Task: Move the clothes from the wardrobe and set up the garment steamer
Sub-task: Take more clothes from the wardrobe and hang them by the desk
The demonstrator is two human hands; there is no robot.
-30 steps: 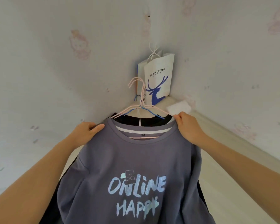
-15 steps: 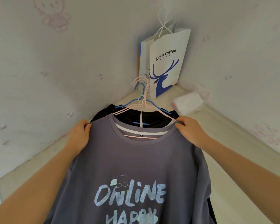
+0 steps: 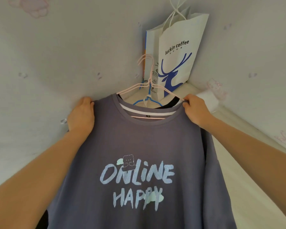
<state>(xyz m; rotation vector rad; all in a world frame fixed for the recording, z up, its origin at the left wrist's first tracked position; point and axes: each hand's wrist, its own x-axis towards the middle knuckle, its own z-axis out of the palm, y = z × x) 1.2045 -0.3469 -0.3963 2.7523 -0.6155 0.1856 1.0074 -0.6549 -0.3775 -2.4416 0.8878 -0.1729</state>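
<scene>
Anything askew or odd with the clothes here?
Yes, slightly: the pink hanger sits askew, its right arm running outside the shirt collar to the right hand. A blue hanger hangs lower behind it. The left hand grips the other shoulder.

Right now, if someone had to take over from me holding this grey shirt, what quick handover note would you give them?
Left hand: grips one shoulder of the grey T-shirt.
Right hand: pinches the other shoulder at the end of the pink hanger.
Things: the shirt is held up on its hanger, with a blue hanger and a black garment bunched behind it. A paper bag stands in the corner beyond.
Done: the clothes are in hand.
Left: set them down where they belong, then set up the steamer, which is not in view.
</scene>
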